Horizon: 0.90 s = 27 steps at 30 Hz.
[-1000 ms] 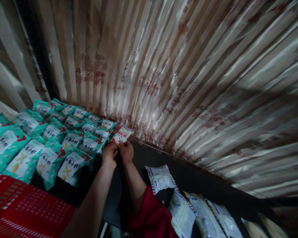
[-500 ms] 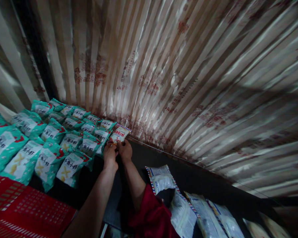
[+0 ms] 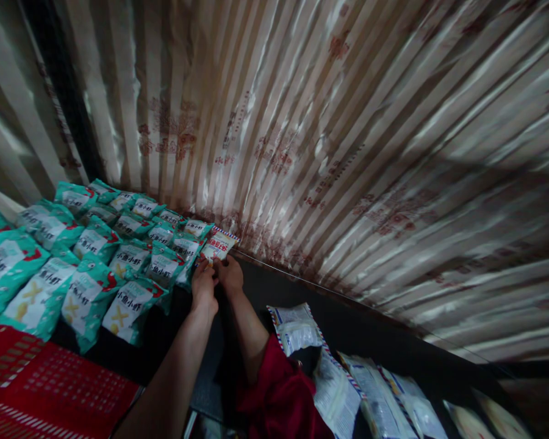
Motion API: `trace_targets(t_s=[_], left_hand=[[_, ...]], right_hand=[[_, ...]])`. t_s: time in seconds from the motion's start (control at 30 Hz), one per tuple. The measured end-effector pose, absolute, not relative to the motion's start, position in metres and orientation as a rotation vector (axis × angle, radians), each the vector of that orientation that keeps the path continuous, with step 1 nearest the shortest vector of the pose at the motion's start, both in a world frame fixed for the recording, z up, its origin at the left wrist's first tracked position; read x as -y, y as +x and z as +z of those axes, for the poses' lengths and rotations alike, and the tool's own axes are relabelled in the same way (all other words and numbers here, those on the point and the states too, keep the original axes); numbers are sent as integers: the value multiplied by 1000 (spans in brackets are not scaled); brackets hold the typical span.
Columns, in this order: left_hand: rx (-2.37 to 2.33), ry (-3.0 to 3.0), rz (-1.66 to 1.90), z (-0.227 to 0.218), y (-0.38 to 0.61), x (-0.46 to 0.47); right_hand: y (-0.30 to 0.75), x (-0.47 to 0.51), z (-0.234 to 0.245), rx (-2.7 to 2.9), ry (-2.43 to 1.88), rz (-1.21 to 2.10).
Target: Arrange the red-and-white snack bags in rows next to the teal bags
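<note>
My left hand (image 3: pixel 204 285) and my right hand (image 3: pixel 231 274) are side by side at the back of a dark shelf (image 3: pixel 348 323). Both pinch the lower edge of a small white snack packet (image 3: pixel 218 244) with red lettering and a red-and-blue striped border. The packet stands tilted against the striped wall, right beside the last teal packet in the rows (image 3: pixel 119 244).
Several teal snack packets fill the shelf's left part in rows. A red plastic basket (image 3: pixel 50 390) sits at the lower left. Several white striped-border packets (image 3: pixel 338 378) lie on the shelf at the lower right, by my red sleeve (image 3: pixel 279 396). A shiny striped wall (image 3: pixel 348 152) backs the shelf.
Both hands have pushed the white packet a little further back and left, closer to the teal row. The view has shifted slightly.
</note>
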<state>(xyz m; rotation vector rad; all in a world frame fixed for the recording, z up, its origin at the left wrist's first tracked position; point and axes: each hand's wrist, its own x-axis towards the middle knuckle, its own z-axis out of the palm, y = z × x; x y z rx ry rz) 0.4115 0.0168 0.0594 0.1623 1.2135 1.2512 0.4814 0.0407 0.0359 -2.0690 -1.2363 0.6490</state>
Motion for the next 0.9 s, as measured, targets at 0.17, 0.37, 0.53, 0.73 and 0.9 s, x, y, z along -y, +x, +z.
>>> trace_targets(t_s=[0.17, 0.37, 0.53, 0.73, 0.9], left_hand=[[-1198, 181, 1240, 54, 411, -19], [-1157, 166, 1259, 53, 411, -18], [-1141, 153, 1252, 57, 411, -17], [-1169, 210, 1232, 58, 410, -16], [-1196, 220, 1206, 63, 411, -15]], right_hand=[[481, -40, 41, 1269, -2117, 673], [480, -36, 36, 1190, -2070, 623], [482, -34, 33, 1187, -2044, 614], [483, -34, 37, 1194, -2083, 613], [484, -33, 39, 1232, -2095, 624]])
